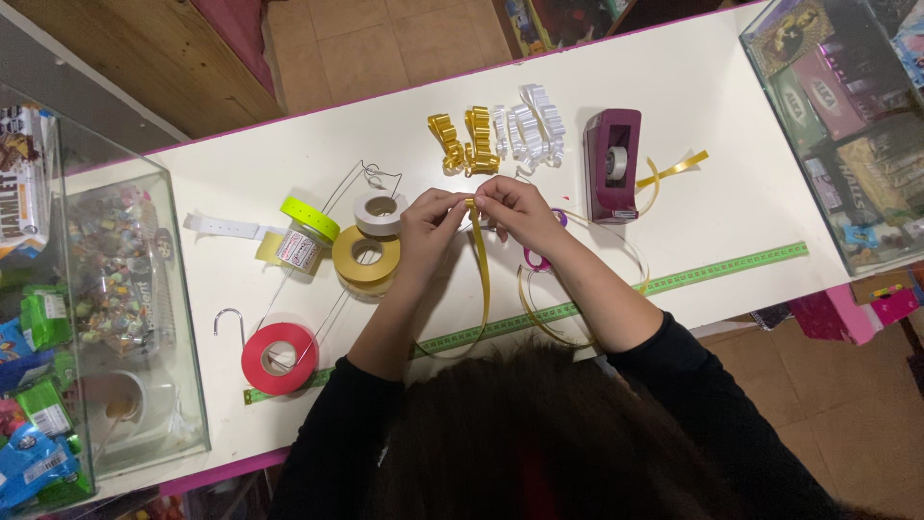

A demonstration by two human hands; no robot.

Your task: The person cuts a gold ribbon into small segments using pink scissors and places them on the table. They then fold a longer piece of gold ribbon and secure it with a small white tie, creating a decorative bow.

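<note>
From the head camera, looking straight down, both hands meet over the white table (pixel 674 87). The left hand (pixel 428 226) and the right hand (pixel 515 210) each have their fingertips drawn narrow and pinched on the top end of a gold ribbon (pixel 480 279). The two pinches are almost touching, and the strip hangs from them toward the person and curls away in a loop near the forearms.

Just beyond the fingertips lie folded gold bows (pixel 462 143) with white bows (pixel 527 125) beside them. Just left of the left fingers sits a white ribbon roll (pixel 377 214), with a gold ribbon roll (pixel 366 254) nearer the wrist and a small jar with a yellow-green lid (pixel 306 236) further left. A red ribbon roll (pixel 279 358) lies well off, by the left elbow. To the right of the right fingers stands a dark red tape dispenser (pixel 612 164). A green measuring tape (pixel 731 265) runs under both forearms.

The risk I judge here is slippage. The ribbon looks smooth and springy, and the hold is only at the fingertips, so easing either pinch could let the fold spring open. The hanging loop could also catch on a sleeve or on the gold roll, which would drag the strip crooked.
</note>
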